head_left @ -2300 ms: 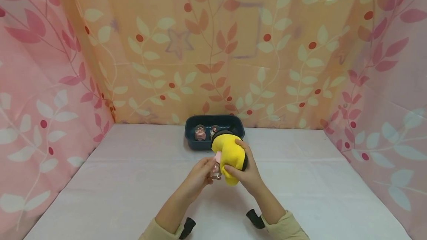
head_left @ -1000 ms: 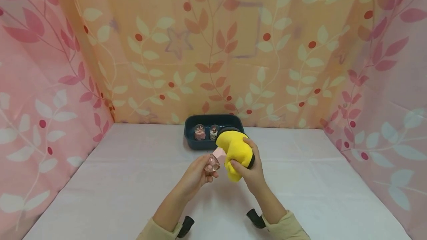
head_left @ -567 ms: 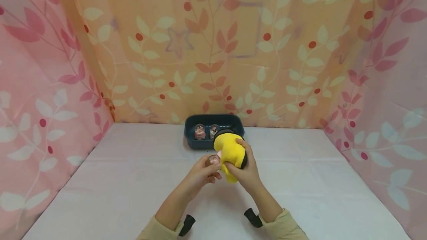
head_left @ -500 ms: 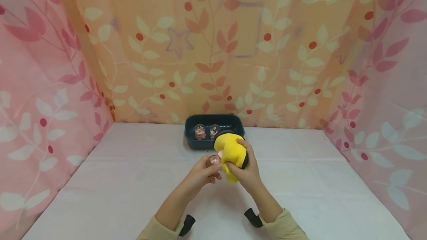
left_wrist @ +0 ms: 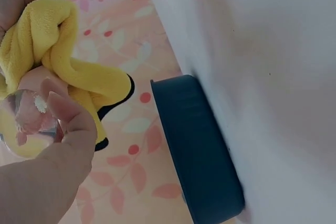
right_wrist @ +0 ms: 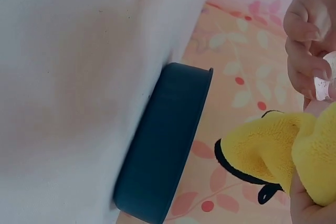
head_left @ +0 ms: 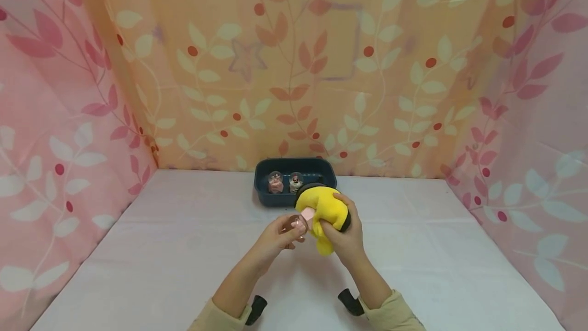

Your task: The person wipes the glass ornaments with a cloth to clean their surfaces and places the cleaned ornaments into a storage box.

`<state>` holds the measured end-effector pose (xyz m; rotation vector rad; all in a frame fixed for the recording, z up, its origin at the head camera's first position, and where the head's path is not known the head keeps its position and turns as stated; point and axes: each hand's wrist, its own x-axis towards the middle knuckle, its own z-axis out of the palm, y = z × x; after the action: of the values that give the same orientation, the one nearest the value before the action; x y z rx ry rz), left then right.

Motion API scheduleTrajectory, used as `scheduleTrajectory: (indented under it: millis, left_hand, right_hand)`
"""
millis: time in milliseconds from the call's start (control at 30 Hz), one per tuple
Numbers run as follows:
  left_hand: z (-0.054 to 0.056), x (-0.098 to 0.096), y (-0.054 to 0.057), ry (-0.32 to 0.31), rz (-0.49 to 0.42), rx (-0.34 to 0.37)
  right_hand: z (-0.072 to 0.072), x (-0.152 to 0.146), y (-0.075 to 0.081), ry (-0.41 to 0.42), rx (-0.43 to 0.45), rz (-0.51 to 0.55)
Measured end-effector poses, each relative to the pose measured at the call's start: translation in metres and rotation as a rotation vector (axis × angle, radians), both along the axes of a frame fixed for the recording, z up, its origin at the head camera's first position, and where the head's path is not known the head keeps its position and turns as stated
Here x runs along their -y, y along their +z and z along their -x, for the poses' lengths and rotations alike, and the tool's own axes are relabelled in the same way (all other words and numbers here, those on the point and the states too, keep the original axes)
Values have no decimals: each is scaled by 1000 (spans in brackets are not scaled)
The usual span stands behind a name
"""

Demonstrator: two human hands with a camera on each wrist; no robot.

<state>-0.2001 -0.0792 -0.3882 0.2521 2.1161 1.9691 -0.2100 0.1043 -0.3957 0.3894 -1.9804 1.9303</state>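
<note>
My left hand (head_left: 272,243) pinches a small snow globe (head_left: 298,223) between thumb and fingers, its clear dome toward my palm. The globe's pink base (head_left: 308,214) points right, against a yellow cloth (head_left: 324,202) with black edging. Bunched in my right hand (head_left: 350,236), that cloth hangs in folds over the table. In the left wrist view a pink figure (left_wrist: 34,116) shows inside the dome, and the cloth (left_wrist: 47,27) lies right at the base. The right wrist view shows the cloth's black hanging loop (right_wrist: 269,193).
A dark blue tray (head_left: 275,200) stands at the table's back edge, just beyond my hands. Inside it sit a pink snow globe (head_left: 275,184) and another with a white base (head_left: 296,183). Floral curtains (head_left: 294,65) enclose the white table (head_left: 184,249).
The globe has turned in my left hand, and its pink base shows more now. My right hand and the cloth have shifted back and forth, lately a little to the right.
</note>
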Motion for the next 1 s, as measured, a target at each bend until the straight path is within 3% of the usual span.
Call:
scheduleTrajectory:
  millis: [333,500,700,833,1000]
  left_hand:
    - [0,3,-1,26,-70,12]
    - [-2,3,0,37,-94,13]
    - [-2,0,0,34,-78,11]
    - [-2,-1,1,-1,-60,10]
    - [-3,-2,1,-25,-41,11]
  right_hand:
    - [1,-5,3,-55,99,97]
    - [-1,-7,5,11,104,140]
    - [-3,-4,5,154,115,24]
    - [-3,-1,5,150,157,-57]
    - [-3,-1,4,116,122,-61]
